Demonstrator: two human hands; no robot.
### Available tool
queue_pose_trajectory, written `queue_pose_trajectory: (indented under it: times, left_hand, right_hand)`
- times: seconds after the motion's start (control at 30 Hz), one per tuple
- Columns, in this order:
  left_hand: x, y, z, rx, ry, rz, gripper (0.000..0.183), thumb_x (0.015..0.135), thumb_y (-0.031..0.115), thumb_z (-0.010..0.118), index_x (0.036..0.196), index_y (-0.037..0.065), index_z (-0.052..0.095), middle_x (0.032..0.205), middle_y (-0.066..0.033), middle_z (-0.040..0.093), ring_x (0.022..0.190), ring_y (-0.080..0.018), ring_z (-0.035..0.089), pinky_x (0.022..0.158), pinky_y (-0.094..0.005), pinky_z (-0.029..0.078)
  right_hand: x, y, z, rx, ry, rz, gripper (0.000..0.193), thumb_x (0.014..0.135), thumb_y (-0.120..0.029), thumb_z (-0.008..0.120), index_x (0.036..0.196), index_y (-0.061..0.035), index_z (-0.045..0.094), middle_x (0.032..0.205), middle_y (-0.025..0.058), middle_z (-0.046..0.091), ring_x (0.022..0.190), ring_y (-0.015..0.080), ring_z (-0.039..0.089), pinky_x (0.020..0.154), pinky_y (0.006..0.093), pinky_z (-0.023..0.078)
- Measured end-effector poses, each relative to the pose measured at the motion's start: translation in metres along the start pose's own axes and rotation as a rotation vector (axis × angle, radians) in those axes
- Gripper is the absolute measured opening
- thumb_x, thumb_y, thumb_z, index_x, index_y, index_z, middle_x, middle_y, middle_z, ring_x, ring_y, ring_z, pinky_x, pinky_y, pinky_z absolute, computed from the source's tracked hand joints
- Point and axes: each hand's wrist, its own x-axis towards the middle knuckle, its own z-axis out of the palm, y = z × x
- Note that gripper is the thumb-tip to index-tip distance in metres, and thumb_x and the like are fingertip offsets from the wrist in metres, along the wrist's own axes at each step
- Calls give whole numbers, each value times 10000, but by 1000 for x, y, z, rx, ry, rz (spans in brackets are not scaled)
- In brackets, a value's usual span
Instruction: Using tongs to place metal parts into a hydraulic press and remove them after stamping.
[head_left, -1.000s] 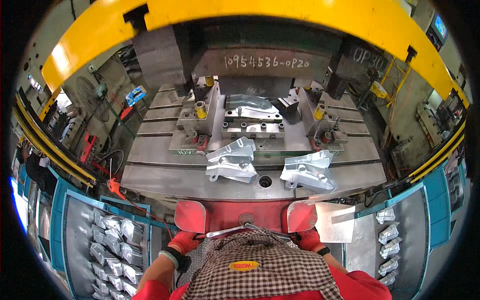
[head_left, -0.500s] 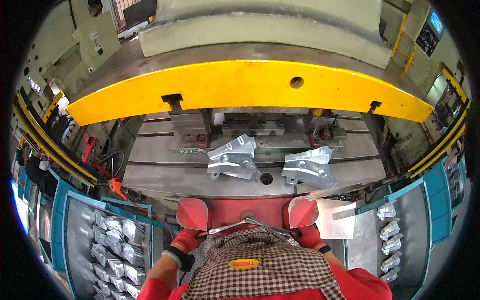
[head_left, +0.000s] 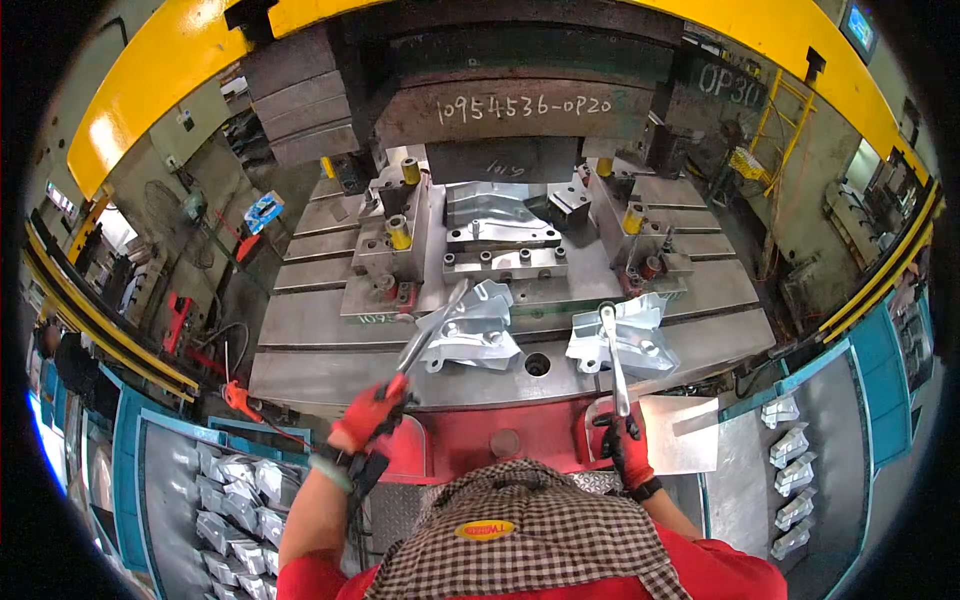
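Note:
My left hand (head_left: 372, 415), in a red and black glove, is closed round a long silver metal tool (head_left: 428, 328), slightly blurred. The tool's far end overlaps the left formed sheet-metal part (head_left: 478, 345) on the press bed. My right hand (head_left: 625, 450), gloved alike, grips a similar silver tool with a rounded end (head_left: 615, 365). That end lies over the right formed sheet-metal part (head_left: 645, 338); whether it touches is unclear. Further back, a shaped metal piece (head_left: 490, 208) sits in the lower die, under the raised upper die (head_left: 500, 112).
Below my hands spans a red control console (head_left: 470, 432) with rounded guards. A tray (head_left: 165, 480) at left holds many jumbled metal parts; another (head_left: 735, 490) at right carries a row of them. Guide posts (head_left: 398, 232) flank the lower die. The yellow press slide (head_left: 150, 90) hangs overhead.
The yellow slide and upper die have risen, exposing the lower die. Both hands have moved forward from beside the console guards, swinging their tools from crosswise to pointing at the two parts.

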Motion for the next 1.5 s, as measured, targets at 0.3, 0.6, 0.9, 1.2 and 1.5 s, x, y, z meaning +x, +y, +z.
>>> queue_pose_trajectory:
  times: [0.3, 0.6, 0.9, 1.2, 1.5]
  left_hand:
    - [186, 88, 26, 480, 131, 614, 472, 849, 390, 543, 1130, 12, 556, 968, -195, 617, 934, -346, 576, 788, -357, 427]
    - [273, 37, 6, 252, 185, 774, 371, 857, 307, 585, 1049, -11, 581, 902, -87, 621, 813, -162, 540, 721, -284, 425]
    - [155, 74, 51, -134, 17, 392, 212, 867, 188, 536, 1019, 46, 577, 819, -98, 605, 718, -149, 537, 652, -324, 433]
    - [1, -76, 21, 24, -55, 392, 320, 909, 139, 445, 1216, 70, 507, 837, -26, 593, 650, -112, 546, 570, -274, 438]
    - [-24, -89, 42, 418, 331, 466, 361, 835, 268, 575, 1126, 63, 515, 852, -91, 595, 726, -254, 598, 645, -362, 479]
  right_hand:
    - [1, -3, 10, -396, 147, -147, 142, 895, -186, 532, 908, -60, 596, 670, -24, 530, 550, 56, 454, 501, 208, 370]
    - [11, 19, 1, -500, 175, -164, 139, 876, -184, 532, 891, -70, 610, 805, 47, 608, 751, 160, 584, 646, 305, 455]
    - [12, 27, -10, -470, 176, -119, 180, 888, -209, 522, 854, -48, 595, 670, 27, 541, 610, 123, 514, 554, 276, 407]
    - [7, 23, -2, -331, 121, -93, 160, 887, -214, 535, 877, -64, 586, 627, 10, 517, 540, 96, 487, 509, 264, 398]
    - [-4, -16, 10, -116, 28, 35, 242, 926, -260, 479, 904, -61, 614, 548, -26, 468, 433, 71, 433, 405, 226, 346]
